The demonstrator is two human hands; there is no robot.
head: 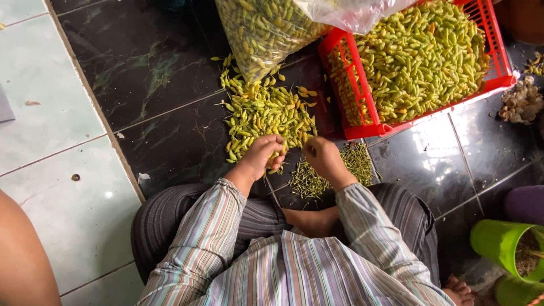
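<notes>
L hand point(262, 152) grips chilli point(276, 160), axis unclear

My left hand point(262, 154) sits at the near edge of the loose chilli heap point(263, 113), and my right hand point(322, 158) is just beside it, over the small pile of green stems point(309, 181). Straight ahead the clear plastic sack point(263, 28) blocks the way; ahead to my right the red crate point(354, 85) walls me off, close to my right knuckles. To my left the dark floor tiles point(147, 73) lie open. Far right stands a green bucket point(501, 241), well apart.
</notes>
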